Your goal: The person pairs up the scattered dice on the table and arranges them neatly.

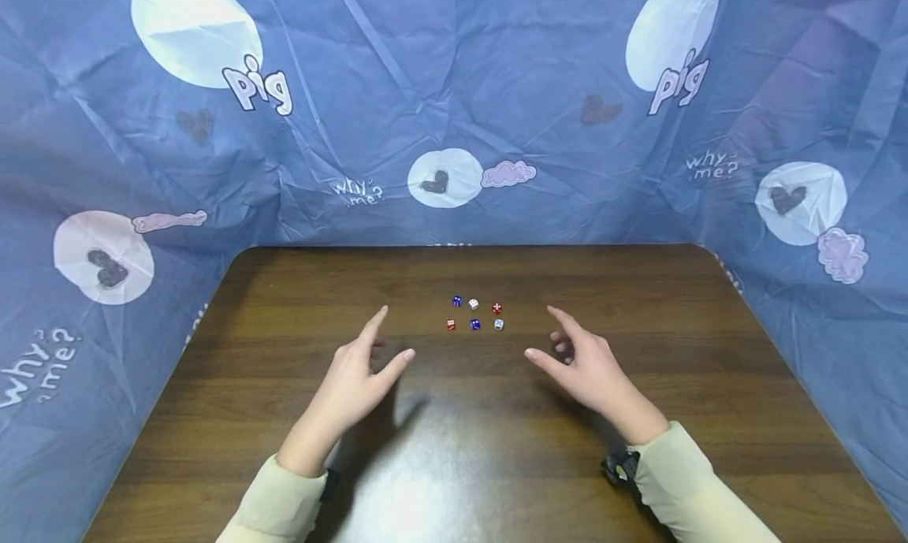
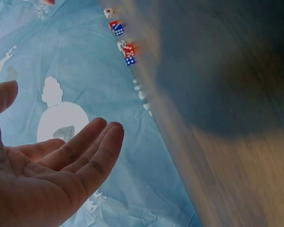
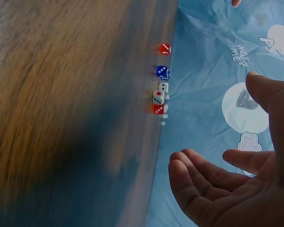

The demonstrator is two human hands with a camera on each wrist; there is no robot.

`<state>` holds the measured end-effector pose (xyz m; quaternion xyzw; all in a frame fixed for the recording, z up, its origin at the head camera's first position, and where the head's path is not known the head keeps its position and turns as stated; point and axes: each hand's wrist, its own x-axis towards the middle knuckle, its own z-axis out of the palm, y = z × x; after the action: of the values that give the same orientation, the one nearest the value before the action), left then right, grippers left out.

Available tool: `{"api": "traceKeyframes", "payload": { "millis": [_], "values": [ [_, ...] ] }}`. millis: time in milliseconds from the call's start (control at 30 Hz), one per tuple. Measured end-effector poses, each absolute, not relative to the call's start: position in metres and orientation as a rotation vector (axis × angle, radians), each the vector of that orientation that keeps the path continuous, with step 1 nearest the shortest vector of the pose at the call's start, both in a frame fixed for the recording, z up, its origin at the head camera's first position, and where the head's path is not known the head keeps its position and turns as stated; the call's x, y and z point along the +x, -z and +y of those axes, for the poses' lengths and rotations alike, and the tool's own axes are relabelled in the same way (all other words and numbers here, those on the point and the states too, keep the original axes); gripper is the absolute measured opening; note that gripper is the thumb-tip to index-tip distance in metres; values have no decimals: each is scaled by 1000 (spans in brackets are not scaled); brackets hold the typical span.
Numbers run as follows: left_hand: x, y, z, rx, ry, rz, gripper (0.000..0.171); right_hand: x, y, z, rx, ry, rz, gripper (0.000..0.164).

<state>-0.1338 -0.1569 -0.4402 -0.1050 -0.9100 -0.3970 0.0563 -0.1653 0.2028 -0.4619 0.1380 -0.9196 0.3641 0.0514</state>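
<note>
Several small dice lie in two loose rows near the middle of the table. The back row has a blue die, a white die and a red die. In front are a red die, a blue die and a white die. To their left my left hand hovers over the wood, index finger extended and thumb apart, holding nothing. My right hand mirrors it on the other side, also holding nothing. Both wrist views show the fingers loosely bent, apart from the dice.
The brown wooden table ends at a back edge against a blue printed cloth, which also hangs along both sides. A dark band with a small device sits at my right wrist.
</note>
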Motion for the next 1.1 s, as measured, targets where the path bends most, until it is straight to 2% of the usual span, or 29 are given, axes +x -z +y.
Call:
{"api": "traceKeyframes", "payload": {
  "millis": [533, 1100],
  "values": [
    [-150, 450, -139, -411, 1354, -2798, 79, -177, 463, 185, 431, -1207, -2796, 74],
    [-175, 452, -122, -407, 1303, -2869, 78, -185, 467, 164, 478, -1236, -2815, 74]
  ]
}}
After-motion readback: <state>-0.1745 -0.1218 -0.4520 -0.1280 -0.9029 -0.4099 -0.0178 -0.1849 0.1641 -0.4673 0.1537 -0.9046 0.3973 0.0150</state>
